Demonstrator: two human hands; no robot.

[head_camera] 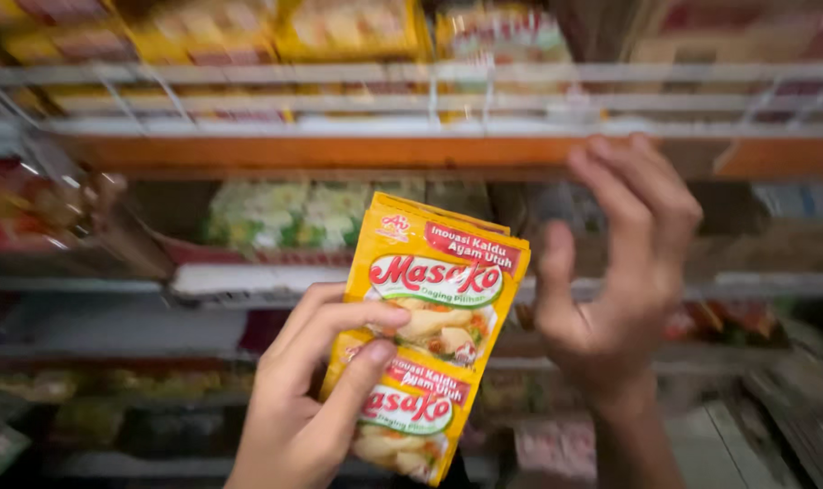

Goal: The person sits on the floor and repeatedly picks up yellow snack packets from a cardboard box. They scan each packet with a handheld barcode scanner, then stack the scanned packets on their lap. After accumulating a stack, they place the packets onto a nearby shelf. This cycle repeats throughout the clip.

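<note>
A: What have you got in your left hand (307, 398)?

B: You're gripping a strip of yellow seasoning sachets (425, 335), thumb and forefinger pressed on the front, the rest of the fingers curled behind. The strip hangs in front of you, held up before the shelves, one sachet above another, with more folded behind at the top.

A: And your right hand (615, 290)?

B: It's raised just beside the sachets, fingers spread and loosely bent, holding nothing. Its fingertips are up near the orange shelf edge (339, 152), though whether they touch it I cannot tell.

A: What's around you?

B: Shop shelving fills the view. The top shelf has a white wire rail (248, 100) with yellow packets (248, 32) stacked behind it. Below it sit pale green and white packets (285, 213), blurred. To your left there are red packets (18, 204). Lower shelves are dim, with more packaged goods too blurred to name.
</note>
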